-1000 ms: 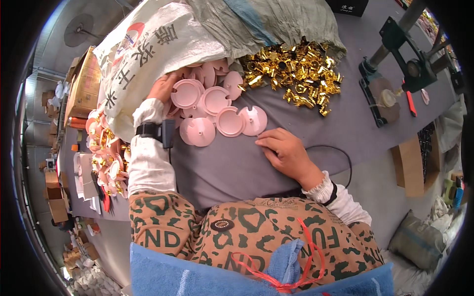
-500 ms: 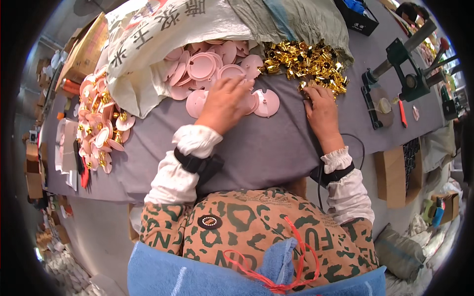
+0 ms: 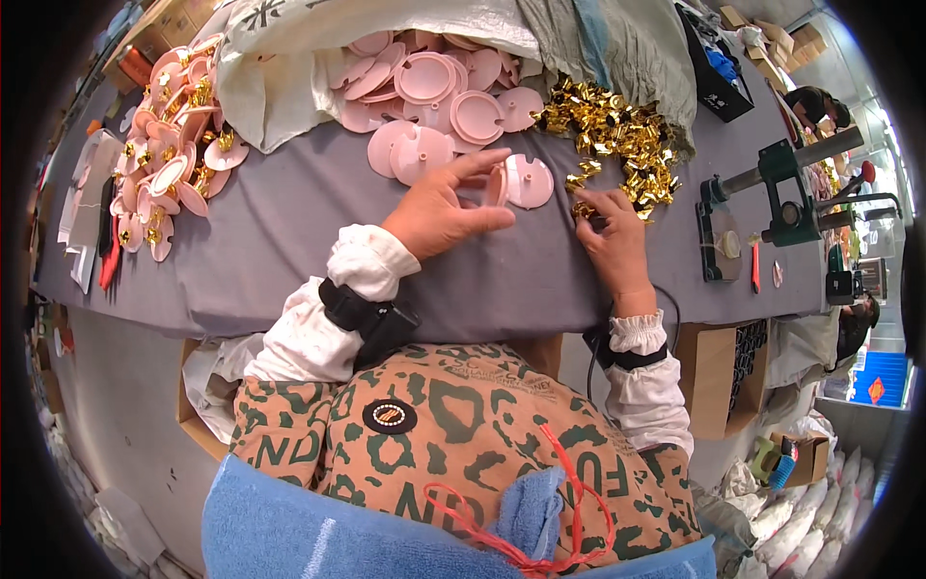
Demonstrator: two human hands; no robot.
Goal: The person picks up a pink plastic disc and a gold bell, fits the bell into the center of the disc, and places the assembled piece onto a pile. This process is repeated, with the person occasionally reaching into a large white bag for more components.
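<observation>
My left hand (image 3: 439, 210) rests on the grey table (image 3: 289, 241) and pinches a pink plastic disc (image 3: 498, 184) on its edge between thumb and forefinger. Another pink disc (image 3: 531, 180) lies flat right beside it. My right hand (image 3: 610, 241) has its fingertips closed on a small gold metal piece (image 3: 583, 208) at the near edge of a heap of gold pieces (image 3: 612, 130). A pile of loose pink discs (image 3: 434, 87) spills from a white sack (image 3: 289, 58) just beyond my left hand.
Several pink discs fitted with gold pieces (image 3: 169, 145) lie heaped at the table's left end. A green hand press (image 3: 783, 193) stands at the right. Cardboard boxes (image 3: 719, 372) sit under the table's front edge. Another person (image 3: 815, 101) is at the far right.
My left hand drew back from the disc pile toward me with one disc. My right hand came down from the gold heap to its near edge and closed on a gold piece.
</observation>
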